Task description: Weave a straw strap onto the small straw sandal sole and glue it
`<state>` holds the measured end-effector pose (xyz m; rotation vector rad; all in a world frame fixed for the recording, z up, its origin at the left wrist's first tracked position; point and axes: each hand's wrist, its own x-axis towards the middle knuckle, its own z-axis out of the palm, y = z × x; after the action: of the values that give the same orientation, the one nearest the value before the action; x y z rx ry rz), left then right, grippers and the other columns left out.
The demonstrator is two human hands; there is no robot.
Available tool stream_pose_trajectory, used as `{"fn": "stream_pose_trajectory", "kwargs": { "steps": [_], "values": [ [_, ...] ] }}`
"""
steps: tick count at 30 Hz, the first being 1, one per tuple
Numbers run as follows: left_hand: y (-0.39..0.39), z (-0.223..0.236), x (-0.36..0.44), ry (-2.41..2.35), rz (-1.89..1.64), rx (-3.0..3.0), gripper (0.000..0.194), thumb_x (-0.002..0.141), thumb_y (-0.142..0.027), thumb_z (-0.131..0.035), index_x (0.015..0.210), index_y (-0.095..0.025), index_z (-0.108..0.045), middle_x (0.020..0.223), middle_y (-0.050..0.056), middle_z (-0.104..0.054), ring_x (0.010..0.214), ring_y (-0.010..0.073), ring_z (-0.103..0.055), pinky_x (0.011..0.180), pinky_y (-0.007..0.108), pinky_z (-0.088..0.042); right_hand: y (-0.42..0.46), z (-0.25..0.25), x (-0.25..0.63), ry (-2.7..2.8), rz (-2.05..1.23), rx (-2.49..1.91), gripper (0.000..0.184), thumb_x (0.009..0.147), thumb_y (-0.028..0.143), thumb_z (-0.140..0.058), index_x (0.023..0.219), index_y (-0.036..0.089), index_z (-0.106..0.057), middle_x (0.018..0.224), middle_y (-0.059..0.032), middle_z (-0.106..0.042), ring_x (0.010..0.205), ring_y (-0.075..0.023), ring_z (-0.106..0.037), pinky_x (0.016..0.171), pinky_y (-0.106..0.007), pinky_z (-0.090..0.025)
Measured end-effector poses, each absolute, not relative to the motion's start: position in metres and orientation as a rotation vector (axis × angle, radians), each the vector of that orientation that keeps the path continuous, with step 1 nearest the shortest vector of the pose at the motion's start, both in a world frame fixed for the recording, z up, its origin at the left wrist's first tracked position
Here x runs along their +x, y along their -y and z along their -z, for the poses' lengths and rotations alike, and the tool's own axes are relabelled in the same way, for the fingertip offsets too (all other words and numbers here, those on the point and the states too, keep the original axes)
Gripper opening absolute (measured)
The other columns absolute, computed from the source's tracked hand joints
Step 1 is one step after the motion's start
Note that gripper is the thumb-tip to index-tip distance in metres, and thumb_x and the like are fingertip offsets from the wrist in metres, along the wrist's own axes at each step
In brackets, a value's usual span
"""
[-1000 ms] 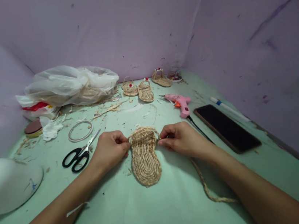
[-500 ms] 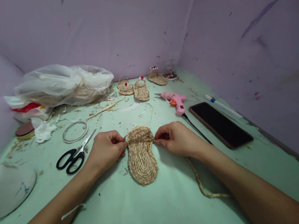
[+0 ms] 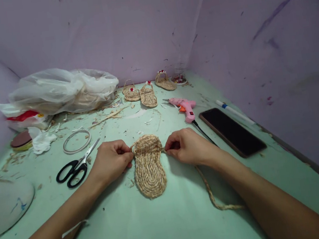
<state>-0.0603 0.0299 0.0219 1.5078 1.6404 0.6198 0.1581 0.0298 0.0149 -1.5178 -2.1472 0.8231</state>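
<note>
A small straw slipper sole [image 3: 150,171], coiled from twisted straw cord, lies flat on the green table with a raised band of cord across its far end. At its left edge, my left hand [image 3: 112,161] is closed, thumb and finger pinching a strand of the cord. Opposite it, my right hand [image 3: 185,147] pinches the cord where it leaves the sole's right edge, a short stretch showing between. A loose length of straw cord [image 3: 212,198] comes out from below my right hand and runs under my right forearm.
Black-handled scissors [image 3: 76,169], a ring of tape [image 3: 78,150] and a white rounded object [image 3: 6,206] are at left. Plastic bags [image 3: 64,89] and finished mini slippers [image 3: 148,97] stand behind. A pink glue gun [image 3: 186,108] and a phone [image 3: 231,131] lie right.
The whole view has shifted slightly. My right fingertips are a little farther from the sole's edge, with more cord showing between. Both hands keep their pinch.
</note>
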Motion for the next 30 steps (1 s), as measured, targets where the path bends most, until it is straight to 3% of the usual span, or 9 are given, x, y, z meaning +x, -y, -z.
{"fn": "stream_pose_trajectory", "kwargs": {
  "steps": [13,22,30],
  "values": [
    [-0.0294,-0.0218,-0.0611,-1.650,-0.611,1.545,0.007,0.061,-0.019,-0.059,0.056,-0.014,-0.056,0.043,0.000,-0.057,0.038,0.0086,-0.047,0.039,0.020,-0.037,-0.0269,-0.0153,0.1518,2.205,-0.648,-1.541,0.015,0.062,0.012,-0.054,0.065,0.015,-0.068,0.063,-0.0050,-0.068,0.055,-0.0133,-0.056,0.053,-0.024,-0.040],
    [-0.0356,-0.0259,-0.0642,-1.551,-0.515,1.381,0.002,0.062,-0.013,-0.058,0.063,-0.013,-0.058,0.046,0.000,-0.057,0.042,0.0100,-0.050,0.043,0.022,-0.043,-0.0281,-0.0145,0.1517,2.195,-0.722,-1.549,0.015,0.063,0.014,-0.053,0.065,0.015,-0.067,0.060,-0.0052,-0.066,0.053,-0.0130,-0.055,0.052,-0.024,-0.039],
    [-0.0341,-0.0212,-0.0664,-1.540,-0.525,1.516,0.005,0.064,-0.017,-0.057,0.062,-0.014,-0.060,0.047,0.000,-0.056,0.042,0.0097,-0.049,0.044,0.022,-0.041,-0.0270,-0.0164,0.1512,2.190,-0.740,-1.555,0.014,0.063,0.014,-0.053,0.065,0.015,-0.066,0.060,-0.0051,-0.065,0.053,-0.0137,-0.054,0.052,-0.026,-0.039]
  ]
}}
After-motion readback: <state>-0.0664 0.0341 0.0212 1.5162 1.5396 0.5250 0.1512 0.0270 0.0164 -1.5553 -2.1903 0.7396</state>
